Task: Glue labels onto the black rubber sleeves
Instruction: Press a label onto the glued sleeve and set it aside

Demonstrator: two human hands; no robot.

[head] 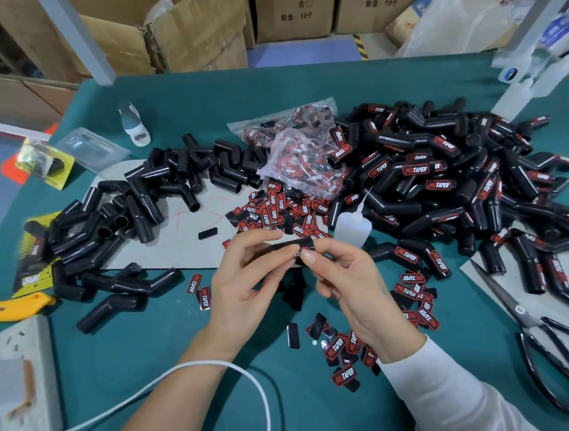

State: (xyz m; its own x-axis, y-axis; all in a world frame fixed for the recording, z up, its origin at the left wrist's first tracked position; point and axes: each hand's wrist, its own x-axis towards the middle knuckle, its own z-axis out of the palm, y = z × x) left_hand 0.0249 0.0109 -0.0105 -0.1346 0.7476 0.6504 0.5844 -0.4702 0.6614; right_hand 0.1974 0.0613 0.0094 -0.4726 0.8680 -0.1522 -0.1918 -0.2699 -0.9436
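**Sleeve held between both hands above the desk**

Head view: A person holds one black rubber sleeve (287, 246) in mid-air over the green desk (158, 357), just in front of the heap of loose labels (276, 212). The left hand (244, 284) grips the sleeve's left part, fingers curled over the top and thumb underneath. The right hand (347, 285) pinches the sleeve's right end between thumb and fingertips; whether a label sits under those fingers cannot be told.

The sleeve looks light, judging by how easily fingertips alone carry it. Being rubber, it is probably soft and a little springy, so a hard squeeze would likely flatten the tube and bend the surface a label must lie on. Its glossy skin may be slippery. A hold at the two ends, leaving the middle face bare, seems the safest grip. The labels look thin, small and easy to flick away.

The glue bottle (354, 226) stands just beyond the right hand, nozzle up. Bare sleeves (157, 192) lie piled beyond the left hand; labelled sleeves (445, 180) heap up to the right. Scissors (541, 330) lie at the far right, well apart from both hands.
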